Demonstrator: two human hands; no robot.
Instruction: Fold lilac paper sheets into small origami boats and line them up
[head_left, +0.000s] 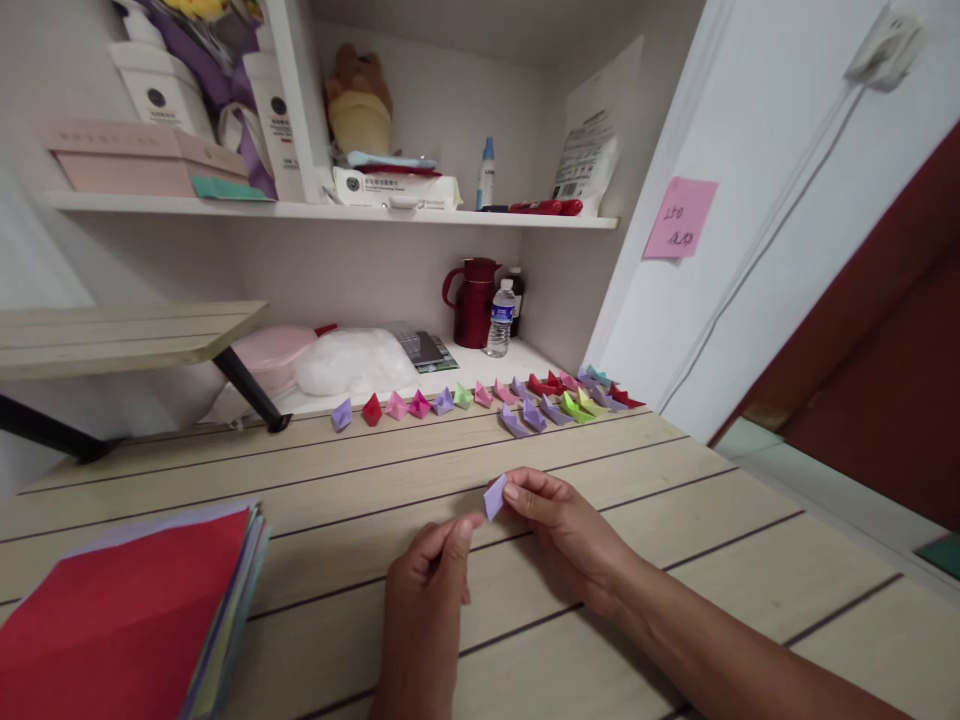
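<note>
A small lilac piece of paper, folded into a diamond shape, is pinched between the thumb and fingers of my right hand above the table. Just left of it is my left hand, its fingers curled and the thumb against the index finger. Nothing shows in that hand, and its fingertips are close to the paper's lower left edge. Small folded paper boats stand in rows along the table's back edge, among them a red boat, a green boat and a purple boat.
A stack of coloured paper with a red top sheet lies at the left. A small raised shelf stands behind it on black legs. Beyond the boats are a dark red jug, a water bottle and a white plastic bag.
</note>
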